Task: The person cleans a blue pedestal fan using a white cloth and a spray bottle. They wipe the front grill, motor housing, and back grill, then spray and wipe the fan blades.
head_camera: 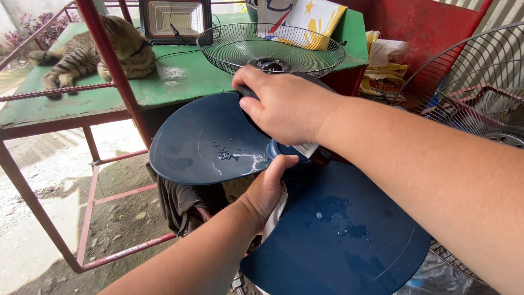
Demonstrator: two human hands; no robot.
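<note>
Now | left hand [270, 188] gripping fan blade [207, 139] hub with cloth [274, 214] | right hand [286, 104] clenched on dark handle | best braced steady, wiping wet spots.

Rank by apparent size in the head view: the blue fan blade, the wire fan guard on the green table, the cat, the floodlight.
1. blue fan blade, though nearest the camera
2. wire fan guard
3. cat
4. floodlight

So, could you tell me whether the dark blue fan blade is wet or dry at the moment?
Wet. Water droplets and small puddles sit on the fan blade, on both the upper lobe and the lower one, while the left hand grips its hub.
</note>
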